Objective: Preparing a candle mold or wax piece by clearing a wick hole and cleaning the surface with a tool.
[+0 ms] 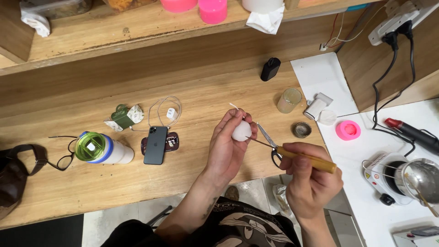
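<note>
**Two hands, a white ball and a thin tool over the wooden bench**

We see the long wooden bench [137, 183] first, with a shelf [114, 32] above it carrying pink tubs [212, 10] and crumpled white paper [265, 20]. To the right lies a white board [356, 155] with a small electric hotplate [388, 178] and a round pink mould [348, 130]. On the bench we note a white bottle with a green lid [103, 148], a dark phone [155, 145] and a small green-and-white packet [123, 117] above the bottle. Scissors [270, 142] lie between the hands. Our left hand [226, 148] curls around the white ball [241, 131], fingers pressed against it, held above the bench edge. Our right hand [308, 180] pinches the wooden-handled tool [304, 158], its thin metal tip at the ball.
</note>
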